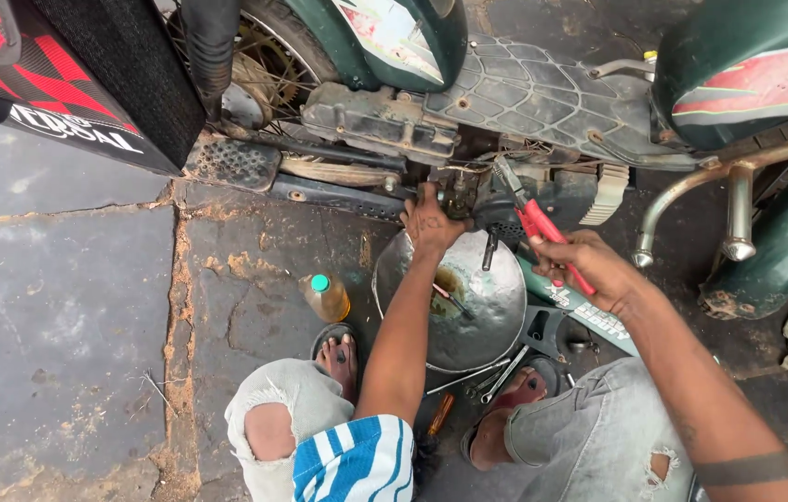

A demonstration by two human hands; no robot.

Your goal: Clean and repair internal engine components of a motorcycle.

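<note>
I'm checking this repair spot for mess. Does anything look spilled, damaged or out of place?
Yes. The round metal pan under the green motorbike holds a brown puddle with a small tool lying in it. Wrenches lie loose on the cracked paving beside the feet.

Open floor [59, 307] lies to my left; ahead the motorcycle underside [384, 121] blocks me; the metal bowl [454, 302], bottle [327, 297] and spanners [496, 376] crowd between my feet.
</note>
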